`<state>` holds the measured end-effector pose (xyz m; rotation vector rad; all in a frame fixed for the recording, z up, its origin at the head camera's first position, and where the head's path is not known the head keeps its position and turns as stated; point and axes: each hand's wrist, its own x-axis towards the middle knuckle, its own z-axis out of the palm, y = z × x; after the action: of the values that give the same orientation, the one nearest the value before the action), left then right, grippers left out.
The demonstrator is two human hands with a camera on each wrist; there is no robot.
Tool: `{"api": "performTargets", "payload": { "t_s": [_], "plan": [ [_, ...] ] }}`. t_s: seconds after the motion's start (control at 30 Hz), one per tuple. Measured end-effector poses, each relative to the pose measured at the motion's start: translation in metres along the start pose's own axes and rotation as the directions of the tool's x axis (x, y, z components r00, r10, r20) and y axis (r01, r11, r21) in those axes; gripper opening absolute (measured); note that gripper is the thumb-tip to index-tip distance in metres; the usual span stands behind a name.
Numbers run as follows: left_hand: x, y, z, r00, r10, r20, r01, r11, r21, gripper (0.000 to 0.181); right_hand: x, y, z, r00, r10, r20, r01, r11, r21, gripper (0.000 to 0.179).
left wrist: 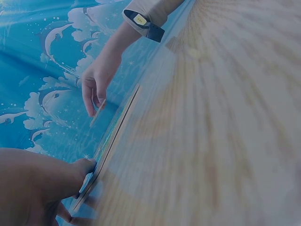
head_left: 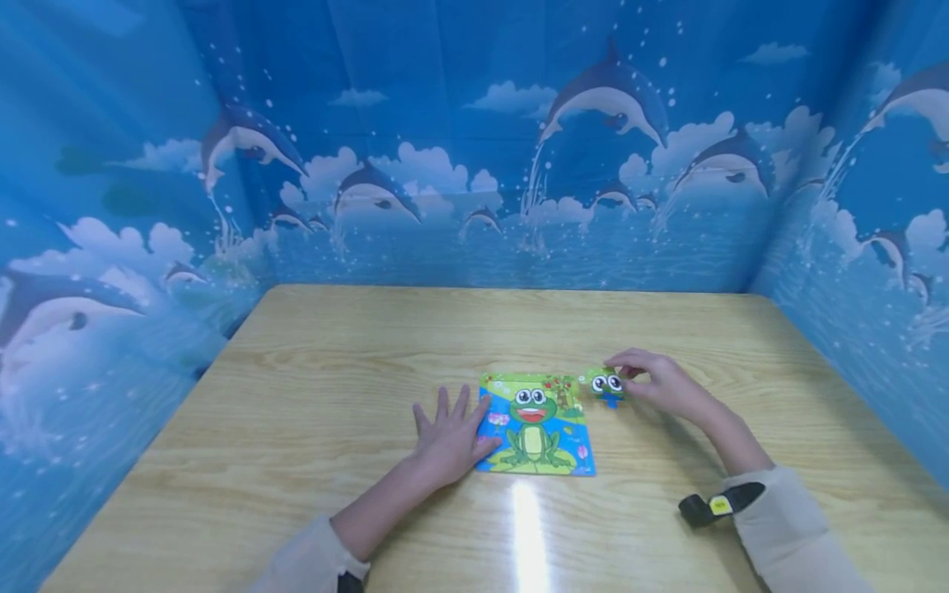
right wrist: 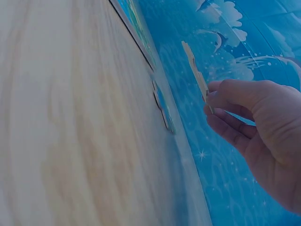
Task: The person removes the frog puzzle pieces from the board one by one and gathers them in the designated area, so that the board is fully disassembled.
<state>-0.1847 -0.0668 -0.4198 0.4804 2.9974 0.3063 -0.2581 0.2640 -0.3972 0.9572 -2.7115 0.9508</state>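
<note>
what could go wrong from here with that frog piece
The frog-eye piece is pinched near one end by the right hand, so it might slip or twist.
Another piece lies on the table near it and could get nudged if that hand dips.
The left hand covers part of the puzzle board's left edge, so it might get in the way or shift the board.

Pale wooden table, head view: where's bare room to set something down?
Free: table left of the left hand, right of the right hand, and between the square frog-printed board and blue dolphin curtain. Crowded: the board's left edge, under the left hand, and right side, where the right hand pinches a flat green piece above a blue piece.
</note>
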Motion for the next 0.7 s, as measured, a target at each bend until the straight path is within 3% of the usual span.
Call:
{"api": "performTargets", "payload": {
  "t_s": [0.13, 0.3, 0.7],
  "plan": [
    [0.000, 0.000, 0.001, 1.000, 0.003, -0.003, -0.003, 1.000, -0.003, 0.069, -0.009, 0.004, -0.006, 1.000, 0.015, -0.016, -0.016, 0.999, -0.028, 0.035],
    [0.001, -0.001, 0.000, 1.000, 0.007, -0.004, -0.007, 1.000, -0.006, 0.069, -0.019, 0.011, -0.011, 0.998, -0.024, -0.063, 0.021, 0.999, -0.046, 0.035],
    [0.000, -0.001, 0.000, 1.000, 0.020, -0.011, -0.020, 1.000, -0.004, 0.068, -0.037, 0.030, -0.021, 0.993, 0.000, -0.122, -0.008, 0.998, -0.067, 0.035]
  ]
}}
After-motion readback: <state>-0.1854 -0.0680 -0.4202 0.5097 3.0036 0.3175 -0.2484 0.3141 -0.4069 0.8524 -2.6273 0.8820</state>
